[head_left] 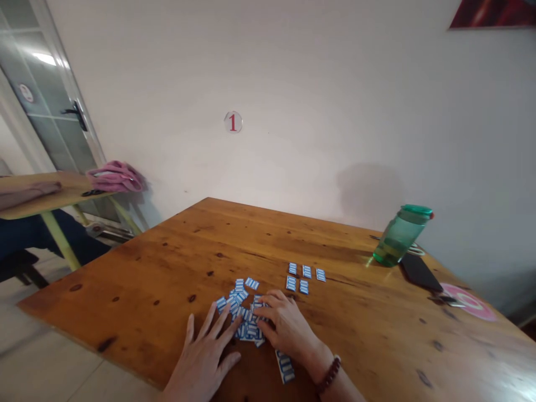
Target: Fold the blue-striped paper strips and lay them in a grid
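Note:
A loose pile of small blue-and-white printed cards (250, 334) lies on the wooden table in front of me. My left hand (205, 349) is open at the pile's left side, fingers spread and fingertips on or just over its edge. Over the pile's right side, my right hand (288, 326) has bent fingers, with a gap between thumb and forefinger; its fingertips touch the cards and hide some. A longer blue-and-white strip (285, 367) lies beneath the right wrist. Farther right, several separate cards (307, 271) lie in two short rows, three behind and two in front.
On the right of the wooden table (355, 324) stand a green bottle (402, 234), a dark phone-like slab (420, 272) and a round pink disc (471, 301). At left, another person's arm (29, 194) rests on a separate table near a pink cloth (115, 177). A wall borders the back.

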`<state>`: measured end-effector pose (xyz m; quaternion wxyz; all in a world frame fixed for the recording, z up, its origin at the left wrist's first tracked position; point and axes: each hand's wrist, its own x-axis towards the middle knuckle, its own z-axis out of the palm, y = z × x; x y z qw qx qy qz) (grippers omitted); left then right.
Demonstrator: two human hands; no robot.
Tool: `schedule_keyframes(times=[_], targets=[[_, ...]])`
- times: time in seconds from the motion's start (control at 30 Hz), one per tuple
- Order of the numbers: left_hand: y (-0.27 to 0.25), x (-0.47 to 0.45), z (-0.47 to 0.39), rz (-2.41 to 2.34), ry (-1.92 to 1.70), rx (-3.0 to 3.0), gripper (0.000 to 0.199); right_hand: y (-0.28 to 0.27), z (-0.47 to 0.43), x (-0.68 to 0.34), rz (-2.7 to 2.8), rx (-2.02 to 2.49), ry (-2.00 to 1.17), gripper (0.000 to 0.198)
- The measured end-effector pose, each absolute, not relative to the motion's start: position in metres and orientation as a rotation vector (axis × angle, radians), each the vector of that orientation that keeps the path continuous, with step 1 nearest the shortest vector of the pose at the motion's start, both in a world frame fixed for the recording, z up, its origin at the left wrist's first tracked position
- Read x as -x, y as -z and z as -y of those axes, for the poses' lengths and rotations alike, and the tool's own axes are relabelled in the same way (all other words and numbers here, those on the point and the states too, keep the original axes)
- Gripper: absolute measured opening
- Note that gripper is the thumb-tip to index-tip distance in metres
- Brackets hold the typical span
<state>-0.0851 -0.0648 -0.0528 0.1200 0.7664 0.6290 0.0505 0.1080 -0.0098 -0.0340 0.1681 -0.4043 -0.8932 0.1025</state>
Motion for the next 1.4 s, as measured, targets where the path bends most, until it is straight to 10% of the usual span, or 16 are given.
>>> schedule_keyframes(times=[0.47, 1.4], targets=[[0.031, 0.108, 0.015, -1.755, -0.832, -2.087, 0.037, 0.03, 0.012, -0.105, 2.537, 1.138, -0.302, 0.015], [0.026, 0.083, -0.062, -1.703, -0.552, -2.028, 0.015, 0.032, 0.008, -0.107, 2.507, 1.153, -0.351, 0.015]])
